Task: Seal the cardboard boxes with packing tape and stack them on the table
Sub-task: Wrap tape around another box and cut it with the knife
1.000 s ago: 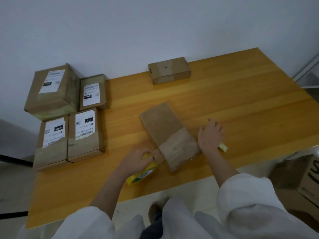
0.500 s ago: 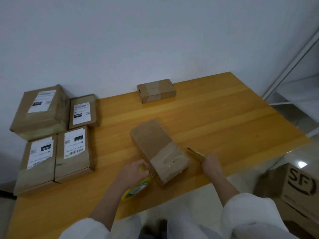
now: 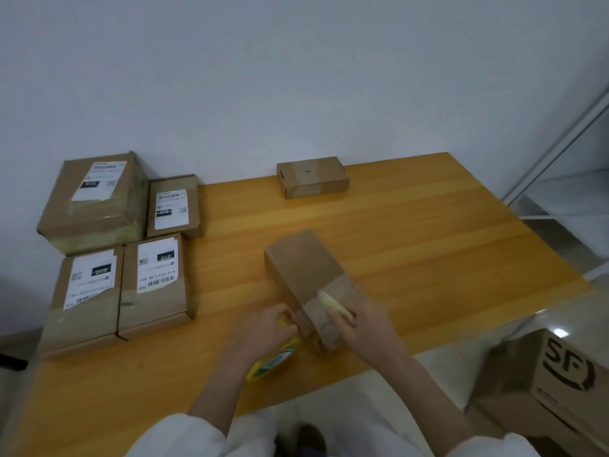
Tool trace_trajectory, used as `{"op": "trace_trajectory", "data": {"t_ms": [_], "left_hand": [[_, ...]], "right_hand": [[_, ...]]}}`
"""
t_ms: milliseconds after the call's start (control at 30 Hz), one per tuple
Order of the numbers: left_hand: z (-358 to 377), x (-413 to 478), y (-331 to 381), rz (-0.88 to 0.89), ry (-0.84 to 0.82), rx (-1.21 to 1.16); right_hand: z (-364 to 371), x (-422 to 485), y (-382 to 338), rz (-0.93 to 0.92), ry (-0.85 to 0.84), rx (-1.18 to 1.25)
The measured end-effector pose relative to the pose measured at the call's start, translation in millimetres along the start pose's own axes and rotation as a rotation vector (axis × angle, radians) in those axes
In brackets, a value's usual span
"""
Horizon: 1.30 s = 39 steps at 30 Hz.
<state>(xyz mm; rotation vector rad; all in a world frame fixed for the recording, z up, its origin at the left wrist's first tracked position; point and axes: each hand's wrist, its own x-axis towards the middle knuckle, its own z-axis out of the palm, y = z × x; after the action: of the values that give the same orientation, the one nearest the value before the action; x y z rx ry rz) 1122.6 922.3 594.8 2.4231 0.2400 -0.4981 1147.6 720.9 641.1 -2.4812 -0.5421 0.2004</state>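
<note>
Two sets of fingers were curled tight. Those of the left hand (image 3: pixel 265 329) gripped a yellow tape roll (image 3: pixel 275 359) held against the near left corner of the plain cardboard box (image 3: pixel 303 268). Those of the right hand (image 3: pixel 365 328) closed round a pale yellow tool (image 3: pixel 334 305) (too blurred to tell what kind) held over the box's top. A band of clear tape (image 3: pixel 346 285) crossed the box's near end. The box lay slantwise near the front edge of the wooden table (image 3: pixel 428 242). A small taped box (image 3: pixel 313 176) sat at the far edge by the wall. Four labelled boxes (image 3: pixel 155 285) were grouped in two rows at the table's left. A carton marked SF (image 3: pixel 560 374) stood on the floor to the right.
</note>
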Motion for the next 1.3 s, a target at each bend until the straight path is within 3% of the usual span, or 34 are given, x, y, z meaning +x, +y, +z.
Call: {"op": "trace_trajectory", "data": {"t_ms": [167, 667, 833, 1000, 1200, 1300], "left_hand": [[2, -2, 0, -0.013, -0.002, 0.007], [-3, -8, 7, 0.015, 0.018, 0.052], [-5, -9, 9, 0.003, 0.005, 0.031], [-5, -10, 6, 0.005, -0.012, 0.009], [-5, -9, 4, 0.015, -0.021, 0.000], [-5, -10, 4, 0.024, -0.020, -0.006]], "right_hand": [[17, -7, -2, 0.025, -0.211, -0.095], [11, -2, -33, 0.059, -0.454, -0.405], [6, 0, -33, 0.082, -0.555, -0.409], [-26, -7, -12, 0.179, -0.514, -0.169], [-32, 6, -1, 0.208, -0.149, 0.249], [-1, 21, -3, 0.085, 0.015, 0.106]]}}
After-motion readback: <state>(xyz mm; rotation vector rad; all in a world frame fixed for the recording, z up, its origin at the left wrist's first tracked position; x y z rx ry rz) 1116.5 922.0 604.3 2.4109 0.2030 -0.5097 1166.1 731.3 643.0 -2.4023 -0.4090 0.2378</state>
